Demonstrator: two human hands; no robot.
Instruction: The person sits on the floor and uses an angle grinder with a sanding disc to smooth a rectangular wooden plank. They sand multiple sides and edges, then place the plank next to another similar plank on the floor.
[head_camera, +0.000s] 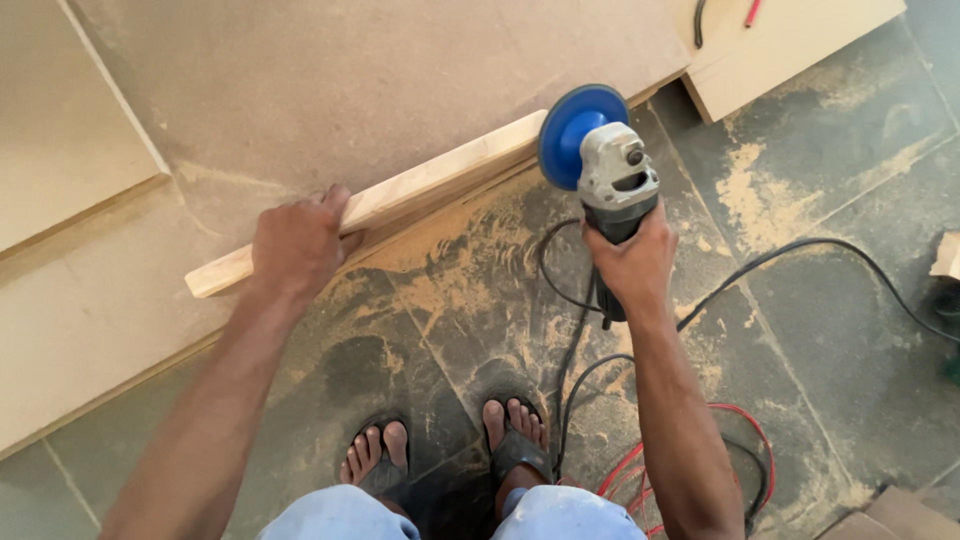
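Sandalled feet (450, 450) stand on a sawdust-strewn floor (830, 330) as the left hand (297, 245) pins a wooden strip (420, 190) against the board (380, 80); the right hand (632, 262) grips an angle grinder (600, 160), disc at the strip's end. Sanding looks underway; steady pressure seems needed.

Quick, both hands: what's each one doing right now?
Left hand: closed on the wooden strip, pinning it to the board.
Right hand: closed around the angle grinder.

A woodworking workshop: sawdust (760, 190) on the floor, stacked boards (330, 80).
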